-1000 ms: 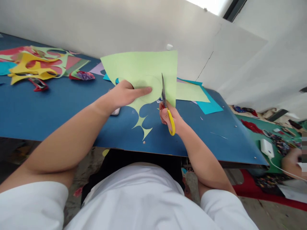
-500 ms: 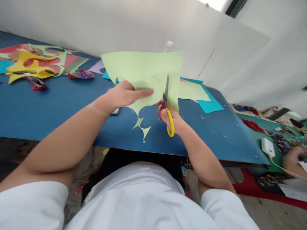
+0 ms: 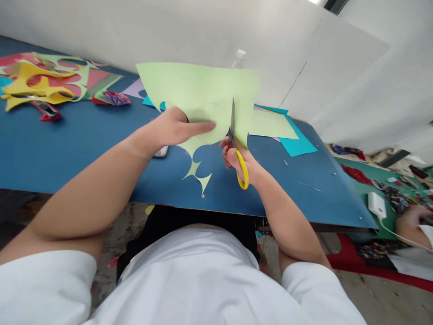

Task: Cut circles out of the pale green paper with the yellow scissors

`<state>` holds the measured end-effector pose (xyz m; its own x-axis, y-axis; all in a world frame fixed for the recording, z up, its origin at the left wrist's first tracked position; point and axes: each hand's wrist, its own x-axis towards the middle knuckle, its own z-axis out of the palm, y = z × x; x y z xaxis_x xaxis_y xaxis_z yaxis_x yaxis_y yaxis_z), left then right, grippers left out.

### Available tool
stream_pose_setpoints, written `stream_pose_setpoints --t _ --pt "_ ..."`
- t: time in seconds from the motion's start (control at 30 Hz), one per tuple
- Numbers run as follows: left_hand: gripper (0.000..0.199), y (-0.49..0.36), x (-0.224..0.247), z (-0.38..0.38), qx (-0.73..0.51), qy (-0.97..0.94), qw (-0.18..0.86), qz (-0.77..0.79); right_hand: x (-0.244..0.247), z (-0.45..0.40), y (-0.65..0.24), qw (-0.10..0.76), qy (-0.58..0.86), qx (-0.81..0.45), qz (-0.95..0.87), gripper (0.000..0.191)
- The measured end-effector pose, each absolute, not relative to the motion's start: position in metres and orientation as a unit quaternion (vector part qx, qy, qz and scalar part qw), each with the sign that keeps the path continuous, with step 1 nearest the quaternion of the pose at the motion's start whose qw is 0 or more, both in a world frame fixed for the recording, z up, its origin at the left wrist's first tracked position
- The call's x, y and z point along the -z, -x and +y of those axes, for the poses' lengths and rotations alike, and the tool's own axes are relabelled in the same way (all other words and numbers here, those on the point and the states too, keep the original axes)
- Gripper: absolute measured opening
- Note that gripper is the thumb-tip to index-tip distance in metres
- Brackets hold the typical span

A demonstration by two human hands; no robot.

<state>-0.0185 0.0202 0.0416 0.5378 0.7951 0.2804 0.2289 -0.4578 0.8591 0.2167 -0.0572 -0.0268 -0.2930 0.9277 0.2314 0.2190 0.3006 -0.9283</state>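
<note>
A light green sheet of paper (image 3: 196, 85) is held up above the blue table, with a faint circle outline drawn on it. My left hand (image 3: 179, 126) grips its lower left part, the thumb lying across the front and the other fingers hidden behind. In my right hand (image 3: 237, 158) is a pair of scissors (image 3: 241, 167) with yellow handles. Their blades point upward at the sheet, along the right side of the drawn circle. From the sheet's lower edge hangs a jagged green offcut strip (image 3: 199, 176) with curved cut edges.
Yellow, red and green paper offcuts (image 3: 43, 85) lie at the left. Green and blue sheets (image 3: 294, 144) rest right of the hands. A phone (image 3: 161, 151) is partly under my left wrist. A bottle (image 3: 240, 56) stands behind. Another person's hand (image 3: 412, 221) shows over a green table at far right.
The scissors and my right hand have shifted slightly relative to the sheet, following the circle's right side upward. My left hand keeps its grip. The whole view has moved a little.
</note>
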Motion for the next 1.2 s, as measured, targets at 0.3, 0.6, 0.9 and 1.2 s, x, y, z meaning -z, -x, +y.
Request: stream_pose_setpoints --t 0.3,0.6,0.9,1.2 --pt "0.054 0.019 -0.039 0.022 -0.355 -0.792 0.399 0.297 0.021 -0.059 -0.211 0.435 0.408 -0.453 -0.662 0.078" --pt "0.055 0.02 -0.04 0.022 -0.343 -0.797 0.407 0.287 0.022 -0.059 -0.211 0.433 0.41 -0.468 -0.652 0.077" --pt "0.058 0.019 -0.045 0.015 -0.34 -0.782 0.426 0.302 0.027 -0.058 -0.211 0.441 0.4 -0.469 -0.652 0.078" --pt "0.057 0.019 -0.048 0.013 -0.328 -0.778 0.434 0.314 0.028 -0.058 -0.216 0.417 0.418 -0.437 -0.679 0.075"
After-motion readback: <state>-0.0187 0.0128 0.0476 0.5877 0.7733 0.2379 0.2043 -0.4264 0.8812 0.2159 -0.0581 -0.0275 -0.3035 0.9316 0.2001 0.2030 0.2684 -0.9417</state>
